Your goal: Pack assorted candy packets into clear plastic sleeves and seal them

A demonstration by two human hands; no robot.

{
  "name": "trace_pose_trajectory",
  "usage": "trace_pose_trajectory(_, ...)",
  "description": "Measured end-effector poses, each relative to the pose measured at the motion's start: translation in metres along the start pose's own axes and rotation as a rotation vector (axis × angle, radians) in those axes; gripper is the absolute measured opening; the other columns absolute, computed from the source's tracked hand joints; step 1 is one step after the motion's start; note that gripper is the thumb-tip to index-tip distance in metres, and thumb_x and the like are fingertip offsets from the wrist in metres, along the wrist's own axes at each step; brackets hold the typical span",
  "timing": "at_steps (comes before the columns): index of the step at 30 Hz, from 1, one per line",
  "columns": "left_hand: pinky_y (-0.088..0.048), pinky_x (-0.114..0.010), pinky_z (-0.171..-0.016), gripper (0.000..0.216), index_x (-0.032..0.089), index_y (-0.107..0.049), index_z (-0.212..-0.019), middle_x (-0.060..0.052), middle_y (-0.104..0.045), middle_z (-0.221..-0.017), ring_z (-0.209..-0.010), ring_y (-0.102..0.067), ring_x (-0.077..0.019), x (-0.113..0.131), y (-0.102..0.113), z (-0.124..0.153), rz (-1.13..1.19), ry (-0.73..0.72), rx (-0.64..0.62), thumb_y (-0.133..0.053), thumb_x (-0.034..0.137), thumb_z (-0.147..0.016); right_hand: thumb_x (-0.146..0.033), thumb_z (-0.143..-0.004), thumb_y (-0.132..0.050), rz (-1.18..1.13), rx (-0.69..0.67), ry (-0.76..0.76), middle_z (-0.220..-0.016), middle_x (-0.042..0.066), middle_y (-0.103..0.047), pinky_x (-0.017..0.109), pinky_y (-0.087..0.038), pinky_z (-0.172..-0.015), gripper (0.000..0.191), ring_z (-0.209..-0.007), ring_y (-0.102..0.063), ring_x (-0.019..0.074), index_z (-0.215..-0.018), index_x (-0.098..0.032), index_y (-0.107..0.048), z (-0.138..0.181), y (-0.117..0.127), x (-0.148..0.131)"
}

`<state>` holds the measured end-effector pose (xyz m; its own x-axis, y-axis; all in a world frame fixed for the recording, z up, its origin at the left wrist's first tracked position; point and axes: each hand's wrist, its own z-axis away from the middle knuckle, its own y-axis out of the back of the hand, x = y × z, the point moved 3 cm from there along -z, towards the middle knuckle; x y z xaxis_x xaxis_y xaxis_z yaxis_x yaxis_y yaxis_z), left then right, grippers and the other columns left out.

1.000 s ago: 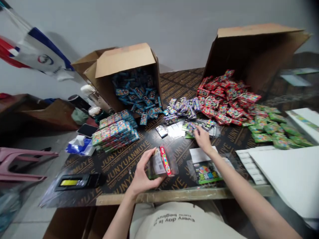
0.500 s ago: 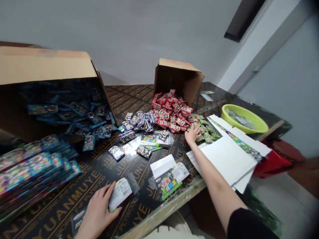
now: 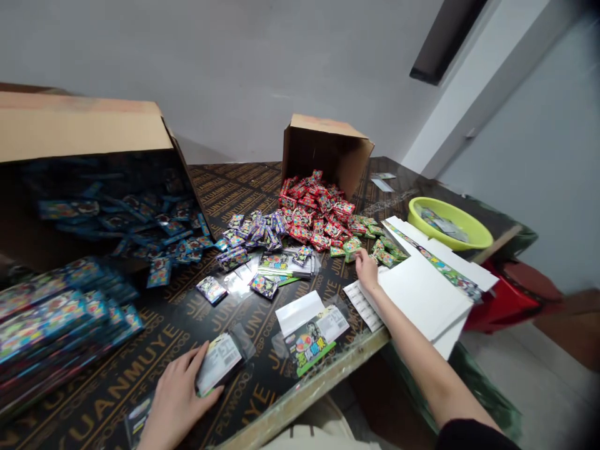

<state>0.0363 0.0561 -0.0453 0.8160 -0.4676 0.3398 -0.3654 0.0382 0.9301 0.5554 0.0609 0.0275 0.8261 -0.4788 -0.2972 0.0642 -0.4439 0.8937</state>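
My left hand [image 3: 180,390] lies on the dark table at the lower left, thumb and fingers closed round the edge of a printed card in a clear bag [image 3: 219,361]. Part of another bagged card [image 3: 137,420] shows beneath that wrist. Over at the green packets [image 3: 387,250], my right hand [image 3: 367,267] has its fingers pinched on a small green candy packet [image 3: 351,245]. Red packets [image 3: 319,212] are heaped just behind it, and purple packets [image 3: 257,230] lie left of them. A bagged card with a white flap [image 3: 310,344] rests between my hands.
A large carton of blue packets [image 3: 84,125] lies on its side at left, behind stacked filled bags [image 3: 60,325]. A smaller carton [image 3: 328,128] lies behind the red heap. White card sheets [image 3: 422,287] and a yellow-green basin [image 3: 478,237] are on the right, near the table edge [image 3: 319,390].
My right hand has gone from spread over the green packets to pinching one, pulled slightly nearer. My left hand keeps its hold on the bagged card. The view has shifted a little.
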Motion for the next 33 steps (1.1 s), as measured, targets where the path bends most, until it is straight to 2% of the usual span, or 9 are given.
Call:
trace_pose_trajectory(5,-0.037,-0.041,-0.09,0.066,0.011,-0.043,-0.126,-0.014,-0.054,-0.111,-0.102,-0.048,-0.0285,0.006,0.006,0.003,-0.006,-0.006,0.003,-0.054,0.043,-0.069,-0.041,-0.061,-0.068,-0.088,0.02,-0.047,-0.135,0.018,-0.033,0.051,-0.024,-0.095,0.074,-0.123,-0.029,0.036,-0.125,-0.02,-0.038,0.001,0.009,-0.004)
trace_pose_trajectory(7,-0.037,-0.041,-0.09,0.065,0.01,-0.043,-0.126,-0.015,-0.053,-0.112,-0.103,-0.048,-0.0285,0.005,0.006,0.003,0.001,-0.017,-0.011,-0.053,0.042,-0.07,-0.038,-0.053,-0.072,-0.177,-0.033,-0.11,-0.129,0.019,-0.04,0.056,-0.023,-0.092,0.081,-0.119,-0.033,0.0394,-0.124,-0.019,-0.04,-0.004,0.013,-0.005)
trace_pose_trajectory(13,-0.025,-0.051,-0.098,0.067,0.015,-0.041,-0.128,-0.016,-0.048,-0.121,-0.111,-0.043,-0.0309,0.025,0.026,0.002,0.147,0.029,0.052,-0.059,0.042,-0.069,-0.041,-0.063,-0.059,-0.488,-0.107,0.015,-0.118,0.013,-0.051,0.042,-0.036,-0.089,0.079,-0.107,-0.048,0.0266,-0.131,-0.018,-0.027,0.028,0.029,-0.066)
trace_pose_trajectory(17,-0.031,-0.039,-0.098,0.054,0.019,-0.044,-0.124,-0.01,-0.047,-0.125,-0.114,-0.044,-0.0234,0.079,0.058,-0.01,0.664,0.027,0.092,-0.058,0.04,-0.076,-0.05,-0.071,-0.043,-1.292,-0.603,0.224,-0.113,0.009,-0.056,0.039,-0.042,-0.083,0.071,-0.096,-0.056,0.0226,-0.133,-0.023,-0.024,0.108,0.038,-0.149)
trace_pose_trajectory(20,-0.035,-0.037,-0.094,0.043,0.02,-0.051,-0.118,-0.009,-0.053,-0.119,-0.11,-0.049,-0.0235,0.112,0.072,-0.023,1.082,0.071,0.032,-0.055,0.038,-0.079,-0.059,-0.073,-0.027,-1.665,-1.152,0.125,-0.106,0.011,-0.059,0.046,-0.042,-0.08,0.068,-0.09,-0.059,0.0258,-0.128,-0.021,-0.034,0.166,0.044,-0.194)
trace_pose_trajectory(23,-0.038,-0.034,-0.091,0.026,0.017,-0.064,-0.096,-0.009,-0.058,-0.111,-0.105,-0.051,-0.0242,0.125,0.078,-0.028,1.287,0.075,-0.005,-0.058,0.034,-0.077,-0.063,-0.073,-0.024,-1.758,-1.508,-0.024,-0.095,0.011,-0.063,0.049,-0.041,-0.08,0.067,-0.085,-0.06,0.0272,-0.117,-0.018,-0.046,0.2,0.04,-0.216)
trace_pose_trajectory(26,-0.044,-0.03,-0.078,0.018,0.015,-0.066,-0.07,-0.008,-0.061,-0.103,-0.09,-0.057,-0.0218,0.122,0.074,-0.023,1.361,0.144,-0.068,-0.067,0.032,-0.069,-0.067,-0.074,-0.019,-1.609,-1.655,-0.027,-0.092,0.011,-0.064,0.049,-0.043,-0.078,0.07,-0.084,-0.061,0.0275,-0.115,-0.017,-0.047,0.213,0.028,-0.224)
trace_pose_trajectory(28,-0.044,-0.027,-0.066,0.02,0.013,-0.065,-0.067,-0.007,-0.063,-0.091,-0.072,-0.058,-0.0169,0.114,0.066,-0.019,1.488,0.285,-0.084,-0.07,0.033,-0.065,-0.068,-0.076,-0.02,-1.461,-1.532,0.092,-0.102,0.012,-0.061,0.048,-0.043,-0.078,0.071,-0.09,-0.059,0.0273,-0.124,-0.02,-0.038,0.211,0.021,-0.225)
trace_pose_trajectory(33,-0.041,-0.023,-0.06,0.022,0.012,-0.062,-0.066,-0.002,-0.062,-0.065,-0.058,-0.054,-0.0113,0.095,0.045,-0.011,1.704,0.526,0.071,-0.074,0.03,-0.061,-0.052,-0.057,-0.07,-0.959,-0.613,0.669,-0.141,0.011,-0.024,0.05,-0.023,-0.102,0.092,-0.127,-0.027,0.0302,-0.133,-0.025,-0.026,0.2,0.034,-0.226)
